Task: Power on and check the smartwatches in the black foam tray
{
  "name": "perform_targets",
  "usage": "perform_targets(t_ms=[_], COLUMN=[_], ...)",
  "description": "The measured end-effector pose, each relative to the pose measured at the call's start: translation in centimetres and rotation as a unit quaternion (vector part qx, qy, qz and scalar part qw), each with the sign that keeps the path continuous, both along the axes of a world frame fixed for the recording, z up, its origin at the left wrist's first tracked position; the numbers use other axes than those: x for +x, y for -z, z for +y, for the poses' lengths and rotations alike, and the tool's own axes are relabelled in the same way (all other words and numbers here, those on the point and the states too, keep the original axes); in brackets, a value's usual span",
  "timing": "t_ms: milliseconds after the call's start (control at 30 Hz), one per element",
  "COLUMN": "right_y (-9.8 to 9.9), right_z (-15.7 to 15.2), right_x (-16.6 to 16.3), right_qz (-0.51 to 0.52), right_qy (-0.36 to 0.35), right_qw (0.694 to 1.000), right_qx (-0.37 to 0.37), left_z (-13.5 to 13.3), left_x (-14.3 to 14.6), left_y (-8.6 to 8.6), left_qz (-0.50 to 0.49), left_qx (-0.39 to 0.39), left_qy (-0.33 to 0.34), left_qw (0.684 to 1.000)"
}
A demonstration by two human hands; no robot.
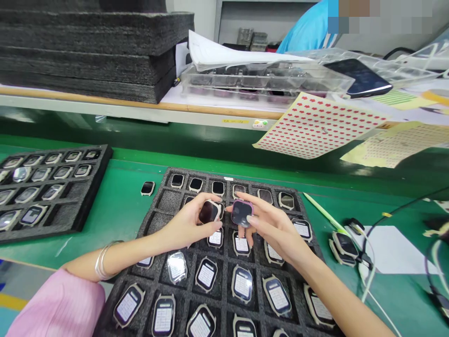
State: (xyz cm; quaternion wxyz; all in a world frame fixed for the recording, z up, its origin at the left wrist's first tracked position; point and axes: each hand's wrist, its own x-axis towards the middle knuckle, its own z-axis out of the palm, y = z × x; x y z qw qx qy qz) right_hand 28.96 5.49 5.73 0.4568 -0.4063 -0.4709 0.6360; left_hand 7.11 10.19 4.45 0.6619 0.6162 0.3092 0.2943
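My left hand [191, 222] is closed round a white-cased watch body with a dark screen [209, 212], held just above the black foam tray [157, 206] in front of me. Beside it, my right hand [271, 223] pinches a purple-cased watch body [242, 213] with its dark screen up. The two pieces nearly touch over the tray's middle rows. Several more watch bodies [242, 284] lie in the tray's pockets, many with white labels facing up. Some pockets at the tray's left are bare.
A second foam tray [87, 187] of watch bodies sits at the left. One loose watch body [148, 188] lies on the green mat. Two stacked watch bodies with a cable [345, 248] lie right. On the shelf behind are foam sheets [94, 42], clear plastic trays [266, 79], a sticker sheet [315, 126], and a person in blue [308, 28].
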Motion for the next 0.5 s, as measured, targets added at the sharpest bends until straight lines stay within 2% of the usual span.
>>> perform_targets(t_ms=[67,167,300,500], right_y=[-0.1,-0.2,-0.3,-0.5], right_z=[0.0,-0.1,0.0,0.2], right_x=[0.1,0.3,0.0,-0.8], right_qz=[-0.001,-0.036,-0.048,-0.021], right_qy=[-0.003,0.003,0.036,0.026], right_qw=[1.0,0.999,0.998,0.998], right_qx=[-0.012,-0.033,-0.031,-0.044], left_z=[0.0,0.1,0.2,-0.3], left_x=[0.0,-0.2,-0.5,-0.6], left_y=[0.1,-0.3,-1.0,-1.0], left_qz=[0.023,0.049,0.069,0.05], left_qx=[0.057,0.109,0.122,0.118], left_qy=[-0.018,0.004,0.017,0.007], left_qw=[0.998,0.993,0.99,0.992])
